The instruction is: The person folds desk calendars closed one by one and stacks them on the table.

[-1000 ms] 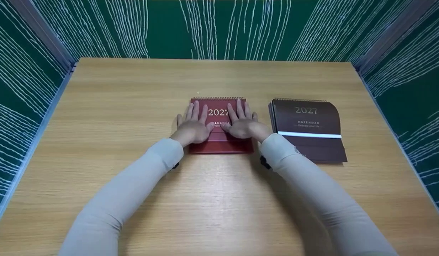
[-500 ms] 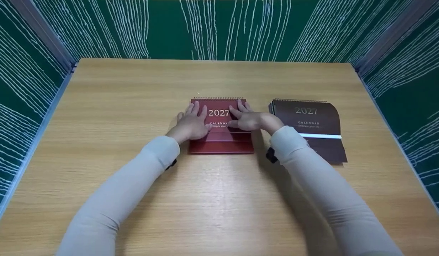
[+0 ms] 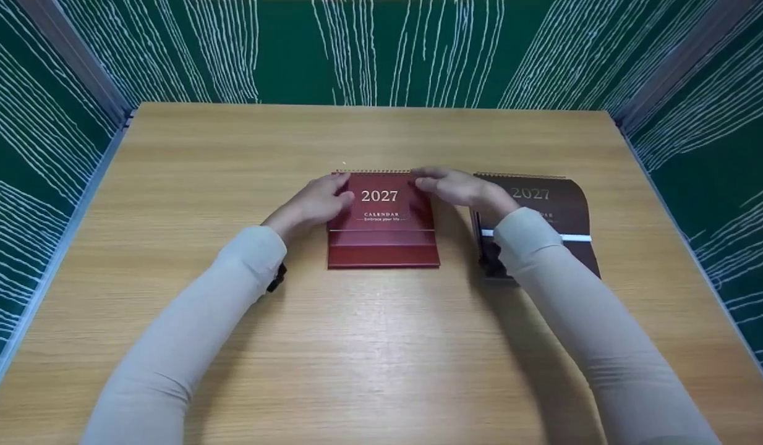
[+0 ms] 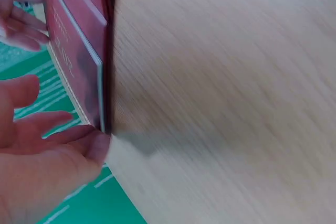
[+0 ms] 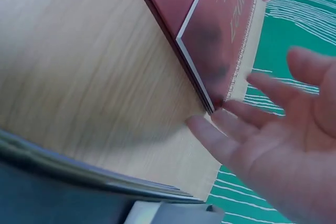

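A red spiral-bound 2027 desk calendar (image 3: 381, 210) lies flat on the wooden table, its wire binding along the far edge. My left hand (image 3: 313, 199) is at its far left corner. In the left wrist view, the lower fingers (image 4: 97, 145) touch that corner while the thumb stands apart. On the other side, my right hand (image 3: 459, 187) is at the far right corner. The right wrist view has its fingers (image 5: 241, 116) spread, with tips close to the corner; whether they touch it I cannot tell. Both palms are off the cover.
To the right lies a dark brown 2027 calendar (image 3: 564, 210) with a white band (image 3: 576, 238) across it, partly covered by my right forearm. Green walls (image 3: 289, 55) with white lines stand behind the wooden table (image 3: 233, 142) and at its sides.
Both hands were flat on the red cover and have moved outward to its far corners, left hand leftward, right hand rightward. The red calendar has stayed in place.
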`<state>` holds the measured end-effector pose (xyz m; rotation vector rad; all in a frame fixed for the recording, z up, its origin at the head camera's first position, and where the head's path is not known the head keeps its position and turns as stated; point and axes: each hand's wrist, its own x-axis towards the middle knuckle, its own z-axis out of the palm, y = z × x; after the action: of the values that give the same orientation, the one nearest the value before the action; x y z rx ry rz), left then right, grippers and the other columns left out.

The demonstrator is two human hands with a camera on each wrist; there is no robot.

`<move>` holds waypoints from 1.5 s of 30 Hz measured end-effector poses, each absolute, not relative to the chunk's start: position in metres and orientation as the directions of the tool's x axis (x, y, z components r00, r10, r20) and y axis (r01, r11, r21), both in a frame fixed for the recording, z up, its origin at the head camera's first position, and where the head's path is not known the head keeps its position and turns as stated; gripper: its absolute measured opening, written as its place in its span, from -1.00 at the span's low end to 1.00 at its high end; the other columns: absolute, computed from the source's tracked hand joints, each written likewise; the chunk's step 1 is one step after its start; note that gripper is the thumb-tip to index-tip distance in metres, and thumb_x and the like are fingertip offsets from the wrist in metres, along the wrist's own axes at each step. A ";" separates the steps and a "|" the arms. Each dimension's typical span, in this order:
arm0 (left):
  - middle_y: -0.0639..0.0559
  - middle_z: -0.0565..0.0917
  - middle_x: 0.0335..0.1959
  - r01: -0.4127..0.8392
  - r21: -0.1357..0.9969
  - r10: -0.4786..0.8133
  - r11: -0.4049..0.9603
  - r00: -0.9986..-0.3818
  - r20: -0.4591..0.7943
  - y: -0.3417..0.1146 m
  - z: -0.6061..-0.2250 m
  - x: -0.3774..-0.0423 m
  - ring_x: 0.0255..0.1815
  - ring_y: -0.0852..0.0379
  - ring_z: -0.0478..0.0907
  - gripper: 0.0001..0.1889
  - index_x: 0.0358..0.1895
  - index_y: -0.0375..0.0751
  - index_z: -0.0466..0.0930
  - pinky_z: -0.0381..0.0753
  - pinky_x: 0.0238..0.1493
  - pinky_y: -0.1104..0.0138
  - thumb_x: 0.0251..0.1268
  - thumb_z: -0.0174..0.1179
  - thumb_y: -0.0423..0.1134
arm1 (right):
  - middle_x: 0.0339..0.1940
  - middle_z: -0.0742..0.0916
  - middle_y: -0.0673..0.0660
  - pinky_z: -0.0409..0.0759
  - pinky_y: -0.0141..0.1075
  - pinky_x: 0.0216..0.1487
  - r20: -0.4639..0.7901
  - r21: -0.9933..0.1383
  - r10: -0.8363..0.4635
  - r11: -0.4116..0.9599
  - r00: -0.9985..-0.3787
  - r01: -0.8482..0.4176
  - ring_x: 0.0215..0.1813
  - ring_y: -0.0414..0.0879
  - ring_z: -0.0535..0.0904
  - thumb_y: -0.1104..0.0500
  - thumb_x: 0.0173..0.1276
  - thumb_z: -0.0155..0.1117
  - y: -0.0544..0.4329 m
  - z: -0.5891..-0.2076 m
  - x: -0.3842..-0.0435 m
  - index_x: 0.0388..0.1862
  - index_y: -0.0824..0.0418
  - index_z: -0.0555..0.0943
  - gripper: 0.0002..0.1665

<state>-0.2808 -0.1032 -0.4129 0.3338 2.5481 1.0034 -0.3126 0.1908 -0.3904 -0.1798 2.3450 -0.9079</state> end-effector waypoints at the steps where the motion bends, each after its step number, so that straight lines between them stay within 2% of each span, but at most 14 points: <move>1: -0.22 0.07 0.74 0.057 0.725 0.336 0.686 -0.909 -0.247 -0.106 -0.413 -0.281 0.76 -0.17 -0.07 -0.31 0.73 -0.22 0.01 -0.11 0.73 0.03 0.72 -0.06 -0.07 | 0.73 0.25 0.18 -0.06 0.22 0.71 -0.471 -0.669 -0.315 0.737 -0.824 0.100 0.75 0.18 0.01 -0.17 0.72 -0.06 0.192 -0.390 -0.312 0.76 -0.06 0.17 -0.27; 5: -0.21 0.20 0.69 -0.028 0.804 0.276 0.593 -0.932 -0.236 -0.115 -0.410 -0.280 0.72 -0.15 0.08 -0.31 0.73 -0.18 0.05 0.01 0.71 0.01 0.69 0.01 -0.10 | 0.68 0.32 0.30 0.22 0.14 0.65 -0.418 -0.743 -0.277 0.652 -0.865 0.150 0.68 0.22 0.21 -0.04 0.74 -0.04 0.195 -0.386 -0.309 0.76 0.15 0.11 -0.25; 8: -0.22 0.26 0.66 -0.069 0.818 0.256 0.571 -0.932 -0.258 -0.121 -0.404 -0.279 0.67 -0.16 0.19 -0.30 0.73 -0.17 0.06 0.15 0.67 0.01 0.68 0.03 -0.10 | 0.64 0.35 0.37 0.39 0.08 0.57 -0.441 -0.798 -0.268 0.555 -0.857 0.237 0.61 0.25 0.33 0.06 0.73 -0.03 0.198 -0.384 -0.307 0.75 0.25 0.03 -0.23; 13: -0.23 0.34 0.58 -0.099 0.795 0.256 0.599 -0.916 -0.308 -0.130 -0.398 -0.276 0.54 -0.16 0.35 -0.30 0.74 -0.14 0.03 0.40 0.53 0.03 0.69 0.01 -0.09 | 0.57 0.36 0.46 0.48 0.07 0.51 -0.490 -0.827 -0.288 0.452 -0.823 0.334 0.50 0.32 0.41 0.17 0.68 -0.01 0.208 -0.382 -0.301 0.73 0.36 -0.03 -0.20; 17: -0.20 0.35 0.55 -0.210 0.836 0.290 0.507 -0.872 -0.395 -0.138 -0.395 -0.272 0.36 -0.08 0.44 -0.29 0.76 -0.12 -0.07 0.50 0.41 0.08 0.72 -0.01 -0.12 | 0.59 0.32 0.47 0.49 0.08 0.50 -0.527 -0.822 -0.316 0.423 -0.789 0.380 0.47 0.30 0.41 0.18 0.69 -0.02 0.214 -0.384 -0.297 0.73 0.39 -0.09 -0.18; 20: -0.12 0.50 0.22 -0.303 0.861 0.331 0.409 -0.830 -0.449 -0.142 -0.395 -0.270 0.00 0.07 0.47 -0.28 0.76 -0.14 -0.14 0.55 0.22 0.19 0.74 -0.05 -0.15 | 0.61 0.28 0.48 0.49 0.09 0.50 -0.548 -0.822 -0.337 0.385 -0.765 0.419 0.45 0.28 0.40 0.20 0.69 -0.03 0.215 -0.386 -0.295 0.73 0.40 -0.14 -0.16; 22: -0.01 0.45 -0.10 -0.353 0.863 0.345 0.361 -0.810 -0.475 -0.143 -0.396 -0.269 -0.21 0.15 0.37 -0.29 0.76 -0.14 -0.16 0.51 0.06 0.26 0.75 -0.07 -0.16 | 0.58 0.28 0.46 0.50 0.09 0.49 -0.559 -0.821 -0.345 0.356 -0.754 0.446 0.43 0.26 0.40 0.20 0.69 -0.03 0.215 -0.387 -0.294 0.73 0.41 -0.16 -0.15; 23: 0.02 0.41 -0.13 -0.370 0.862 0.348 0.346 -0.803 -0.484 -0.143 -0.396 -0.269 -0.23 0.17 0.37 -0.29 0.76 -0.15 -0.17 0.52 0.06 0.28 0.75 -0.07 -0.17 | 0.56 0.29 0.44 0.49 0.09 0.49 -0.564 -0.820 -0.350 0.343 -0.748 0.458 0.43 0.24 0.40 0.20 0.70 -0.03 0.216 -0.387 -0.293 0.74 0.41 -0.16 -0.15; 26: -0.14 0.55 0.10 -0.423 0.856 0.358 0.298 -0.782 -0.511 -0.144 -0.398 -0.270 0.05 0.06 0.58 -0.27 0.76 -0.18 -0.21 0.58 0.26 0.24 0.74 -0.07 -0.19 | 0.37 0.40 0.36 0.49 0.11 0.49 -0.579 -0.815 -0.353 0.295 -0.735 0.500 0.37 0.20 0.44 0.20 0.70 -0.04 0.217 -0.389 -0.294 0.67 0.39 0.00 -0.28; 28: -0.29 0.37 0.52 -0.452 0.848 0.363 0.278 -0.767 -0.528 -0.144 -0.398 -0.270 0.46 -0.13 0.45 -0.25 0.76 -0.20 -0.25 0.50 0.47 0.09 0.74 -0.07 -0.19 | 0.22 0.45 0.30 0.48 0.13 0.49 -0.588 -0.809 -0.356 0.265 -0.726 0.525 0.31 0.17 0.47 0.20 0.71 -0.06 0.218 -0.390 -0.295 0.53 0.36 0.16 -0.46; 30: -0.35 0.13 0.69 -0.482 0.840 0.369 0.248 -0.755 -0.542 -0.144 -0.400 -0.272 0.63 -0.25 0.25 -0.24 0.75 -0.21 -0.27 0.42 0.54 0.00 0.74 -0.07 -0.21 | 0.11 0.48 0.26 0.49 0.14 0.49 -0.600 -0.800 -0.353 0.241 -0.718 0.550 0.24 0.15 0.50 0.20 0.71 -0.06 0.218 -0.392 -0.296 0.31 0.32 0.27 -0.66; 32: -0.38 0.09 0.69 -0.513 0.831 0.368 0.214 -0.746 -0.555 -0.144 -0.401 -0.273 0.63 -0.30 0.22 -0.25 0.75 -0.21 -0.28 0.40 0.55 -0.03 0.74 -0.08 -0.23 | 0.09 0.50 0.26 0.50 0.14 0.48 -0.614 -0.788 -0.353 0.228 -0.706 0.571 0.22 0.14 0.51 0.18 0.72 -0.06 0.218 -0.392 -0.297 0.20 0.30 0.31 -0.75; 41: -0.41 0.19 0.65 -0.606 0.791 0.391 0.085 -0.710 -0.586 -0.141 -0.405 -0.279 0.59 -0.33 0.29 -0.34 0.73 -0.22 -0.23 0.45 0.52 -0.04 0.78 -0.19 -0.23 | 0.34 0.41 0.33 0.48 0.13 0.50 -0.653 -0.749 -0.367 0.179 -0.662 0.638 0.45 0.20 0.37 0.12 0.75 -0.11 0.218 -0.393 -0.298 0.68 0.34 0.01 -0.32; 45: -0.41 0.17 0.65 -0.631 0.773 0.394 0.063 -0.696 -0.600 -0.141 -0.407 -0.281 0.60 -0.31 0.27 -0.37 0.71 -0.26 -0.15 0.44 0.52 -0.02 0.77 -0.20 -0.22 | 0.30 0.41 0.31 0.49 0.14 0.49 -0.660 -0.738 -0.366 0.153 -0.656 0.657 0.44 0.20 0.36 0.12 0.75 -0.11 0.216 -0.395 -0.298 0.57 0.30 0.12 -0.44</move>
<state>-0.2810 -0.1409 -0.4074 -0.2425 1.5938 1.7322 -0.2979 0.2158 -0.3945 0.2854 1.6347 -1.6220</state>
